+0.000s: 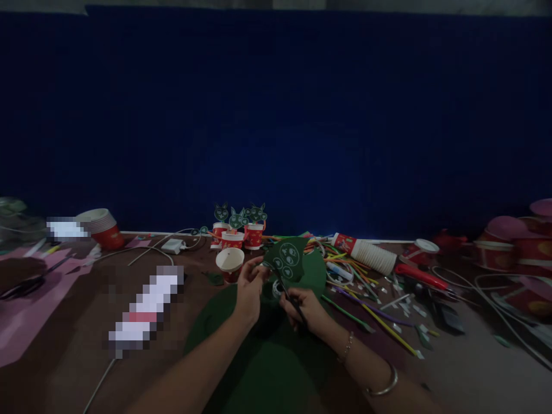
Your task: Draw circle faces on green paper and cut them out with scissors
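My left hand point(249, 287) pinches the edge of a dark green paper sheet point(290, 260) printed with pale round shapes, holding it up over the table. My right hand point(307, 310) is closed round black scissors point(288, 293) whose blades point up into the sheet's lower edge. Both hands hover above a larger green sheet point(267, 356) lying on the brown table point(77, 345). A single red and white paper cup point(230, 263) stands just left of my left hand.
Three red cups topped with green cat faces point(240, 227) stand at the back by the blue wall. A stack of cups point(367, 253) lies on its side at right among several coloured sticks point(379, 322) and paper scraps. A cup stack point(101, 227), pink paper point(30, 310) and cables lie left.
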`<state>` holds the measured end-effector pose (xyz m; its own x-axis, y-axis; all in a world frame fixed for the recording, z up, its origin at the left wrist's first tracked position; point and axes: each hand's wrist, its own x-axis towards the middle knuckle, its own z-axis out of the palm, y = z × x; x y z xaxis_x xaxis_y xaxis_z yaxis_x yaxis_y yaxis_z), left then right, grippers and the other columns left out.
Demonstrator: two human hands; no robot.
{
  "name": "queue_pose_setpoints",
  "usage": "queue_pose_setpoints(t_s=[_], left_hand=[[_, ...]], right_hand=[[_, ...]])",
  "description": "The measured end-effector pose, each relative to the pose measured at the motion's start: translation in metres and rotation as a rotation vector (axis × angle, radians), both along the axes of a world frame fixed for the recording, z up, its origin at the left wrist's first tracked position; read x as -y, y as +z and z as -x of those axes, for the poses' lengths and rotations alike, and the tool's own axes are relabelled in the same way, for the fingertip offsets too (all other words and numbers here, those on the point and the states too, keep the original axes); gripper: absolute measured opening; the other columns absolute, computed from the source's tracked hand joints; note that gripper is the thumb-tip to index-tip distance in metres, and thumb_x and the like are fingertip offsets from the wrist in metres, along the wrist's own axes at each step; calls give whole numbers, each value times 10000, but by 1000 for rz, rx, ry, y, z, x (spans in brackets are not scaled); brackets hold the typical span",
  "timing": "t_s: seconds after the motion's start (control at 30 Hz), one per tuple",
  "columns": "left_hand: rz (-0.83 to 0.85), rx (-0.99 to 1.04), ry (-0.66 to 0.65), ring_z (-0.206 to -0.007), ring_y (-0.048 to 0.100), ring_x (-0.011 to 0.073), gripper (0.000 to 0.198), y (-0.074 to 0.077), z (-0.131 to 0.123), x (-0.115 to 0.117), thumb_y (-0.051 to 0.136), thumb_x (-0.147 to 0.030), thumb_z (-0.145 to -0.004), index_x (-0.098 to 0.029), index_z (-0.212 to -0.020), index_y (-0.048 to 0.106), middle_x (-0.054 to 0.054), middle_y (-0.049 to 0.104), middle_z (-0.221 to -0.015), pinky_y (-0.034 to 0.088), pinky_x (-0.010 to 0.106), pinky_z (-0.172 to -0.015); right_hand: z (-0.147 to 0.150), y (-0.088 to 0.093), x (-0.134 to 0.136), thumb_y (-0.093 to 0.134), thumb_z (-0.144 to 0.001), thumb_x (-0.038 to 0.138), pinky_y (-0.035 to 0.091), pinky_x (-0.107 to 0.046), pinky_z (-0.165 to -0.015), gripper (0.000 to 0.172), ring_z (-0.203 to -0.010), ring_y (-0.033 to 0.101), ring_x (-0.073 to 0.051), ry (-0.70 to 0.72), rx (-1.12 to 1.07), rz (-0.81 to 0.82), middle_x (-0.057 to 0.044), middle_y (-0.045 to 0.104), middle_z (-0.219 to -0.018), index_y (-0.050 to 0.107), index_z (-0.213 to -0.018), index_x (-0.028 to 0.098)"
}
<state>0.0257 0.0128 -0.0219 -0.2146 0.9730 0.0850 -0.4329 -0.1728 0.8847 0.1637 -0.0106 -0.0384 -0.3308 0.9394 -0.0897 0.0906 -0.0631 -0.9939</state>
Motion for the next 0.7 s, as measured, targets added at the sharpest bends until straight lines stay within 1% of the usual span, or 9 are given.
queue_pose_setpoints(t_s=[0.1,0.17,0.3,0.4,0.6,0.7], left_hand=[[29,-54,-75,-539,508,81,233,-4,0,-2,724,-310,-624,-165,-742,585,-37,566,-604,408,191,-536],[30,-103,-78,-526,485,73,217,-7,0,-2,711,-323,-640,-156,-679,577,-35,553,-596,394,185,-520],[15,-114,-27,-553,483,79,210,-7,0,-2,703,-322,-641,-161,-679,575,-35,551,-615,393,186,-540],[18,-110,-31,-584,490,83,203,-5,-1,0,703,-309,-642,-167,-663,559,-44,545,-619,395,184,-572],[43,-147,-155,-577,503,96,220,-2,-2,6,696,-327,-657,-161,-639,553,-41,543,-591,399,206,-583],[50,-152,-175,-560,497,96,232,-2,-1,6,698,-336,-653,-161,-625,548,-40,541,-575,390,209,-566]], right_hand=[[0,-1,0,656,-628,532,345,-156,-299,389,-295,397,-55,4,-19,-13,90,449,-381,506,-656,174],[0,-1,0,646,-630,544,350,-157,-302,399,-300,401,-56,11,-26,-15,88,451,-386,504,-659,173],[-1,-2,0,642,-632,551,354,-162,-306,405,-300,403,-60,25,-12,11,89,450,-383,504,-673,172],[-2,-1,1,645,-639,545,359,-167,-325,400,-313,417,-65,50,-47,11,85,464,-394,504,-685,174],[-3,1,0,648,-660,516,335,-167,-354,377,-348,430,-66,35,-78,-28,63,499,-431,536,-713,161],[-3,0,0,631,-675,529,354,-176,-366,382,-357,426,-67,33,-79,-48,64,491,-443,541,-727,161]])
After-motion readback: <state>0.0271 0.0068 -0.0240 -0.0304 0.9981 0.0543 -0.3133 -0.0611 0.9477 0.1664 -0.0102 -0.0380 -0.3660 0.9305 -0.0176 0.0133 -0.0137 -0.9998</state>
